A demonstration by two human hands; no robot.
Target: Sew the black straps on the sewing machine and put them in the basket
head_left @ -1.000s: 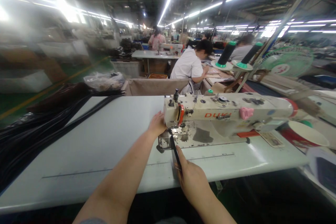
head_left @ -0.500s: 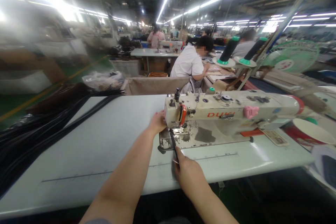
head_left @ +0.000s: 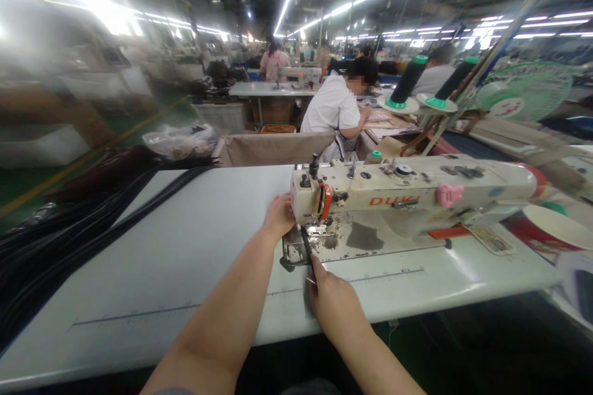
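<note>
A white sewing machine (head_left: 393, 191) with orange lettering stands on a pale table. My left hand (head_left: 280, 217) reaches behind the left end of its head, where the fingertips are hidden; whether it holds anything does not show. A narrow black strip (head_left: 306, 245) runs from under the needle area toward me across the worn metal bed. Near the front edge of the bed, my right hand (head_left: 334, 296) is closed on this strip, index finger stretched along it. A small shiny metal piece shows beside that hand's fingers, too small to name.
Long black strips (head_left: 106, 222) lie in a bundle over the table's left side. A printed ruler line (head_left: 134, 316) crosses the table (head_left: 199, 259). Black thread cones (head_left: 406, 83) stand behind the machine. A co-worker in a white shirt (head_left: 330, 105) bends over work beyond a cloth-lined bin (head_left: 273, 151).
The camera view has shifted slightly. Both hands stay in nearly the same places at the machine, the right still closed on the black strip.
</note>
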